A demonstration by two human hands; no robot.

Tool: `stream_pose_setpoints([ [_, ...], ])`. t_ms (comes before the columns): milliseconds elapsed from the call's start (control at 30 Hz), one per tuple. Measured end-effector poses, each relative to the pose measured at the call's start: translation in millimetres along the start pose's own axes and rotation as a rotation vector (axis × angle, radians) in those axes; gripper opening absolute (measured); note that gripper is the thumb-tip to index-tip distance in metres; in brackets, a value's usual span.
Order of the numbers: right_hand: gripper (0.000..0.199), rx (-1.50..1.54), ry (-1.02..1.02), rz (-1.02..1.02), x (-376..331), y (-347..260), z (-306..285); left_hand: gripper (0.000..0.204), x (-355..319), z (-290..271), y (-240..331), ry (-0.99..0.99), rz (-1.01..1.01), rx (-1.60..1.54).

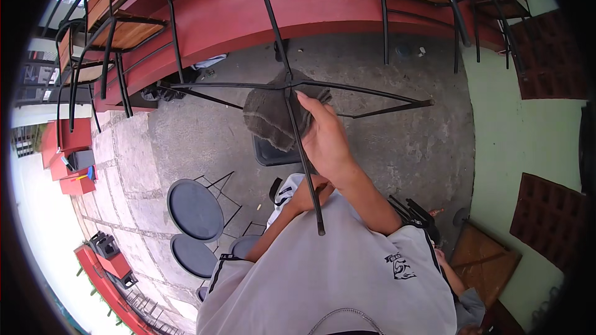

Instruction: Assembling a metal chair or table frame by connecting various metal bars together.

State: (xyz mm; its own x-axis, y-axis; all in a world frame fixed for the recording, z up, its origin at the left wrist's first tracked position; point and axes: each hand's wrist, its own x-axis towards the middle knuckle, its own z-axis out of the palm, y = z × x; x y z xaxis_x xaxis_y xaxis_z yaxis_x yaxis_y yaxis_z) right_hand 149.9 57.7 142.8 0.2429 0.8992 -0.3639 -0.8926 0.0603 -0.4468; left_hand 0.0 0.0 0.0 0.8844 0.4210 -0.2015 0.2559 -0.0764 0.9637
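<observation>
A black metal leg frame (364, 89) with several thin bars spreading from a central crossing is held up in front of me. My right hand (326, 139) is closed at that crossing, its thumb laid along the bars; the other fingers are mostly hidden. A frayed dark grey cloth (268, 115) bunches behind the crossing, against my right hand. Close to my lap, my left hand (309, 193) lies behind one downward bar. Its fingers are largely covered, so its grip is unclear. Beyond the cloth a dark seat or tray-like surface (273, 154) shows partly.
Round grey folding tables (195, 209) stand at my left. Wood-seated metal chairs (133, 28) rest on a red ledge (248, 15) ahead, with more at the far right. Behind my right side are a wooden board (481, 260) and another person's arm (452, 276). The floor (416, 149) is concrete.
</observation>
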Motion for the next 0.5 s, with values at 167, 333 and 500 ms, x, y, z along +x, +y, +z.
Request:
stream_pose_setpoints([
  [167, 0.036, 0.076, -0.028, 0.215, -35, -18, -20, 0.007, 6, 16, 25, 0.251, 0.002, -0.226],
  [333, 0.036, -0.130, -0.028, 0.378, -79, -31, -42, 0.007, 1, 22, 38, 0.406, -0.055, -0.279],
  [500, 0.033, -0.440, -0.196, 0.460, -104, -48, -50, 0.015, 2, 35, 49, 0.524, -0.119, -0.306],
])
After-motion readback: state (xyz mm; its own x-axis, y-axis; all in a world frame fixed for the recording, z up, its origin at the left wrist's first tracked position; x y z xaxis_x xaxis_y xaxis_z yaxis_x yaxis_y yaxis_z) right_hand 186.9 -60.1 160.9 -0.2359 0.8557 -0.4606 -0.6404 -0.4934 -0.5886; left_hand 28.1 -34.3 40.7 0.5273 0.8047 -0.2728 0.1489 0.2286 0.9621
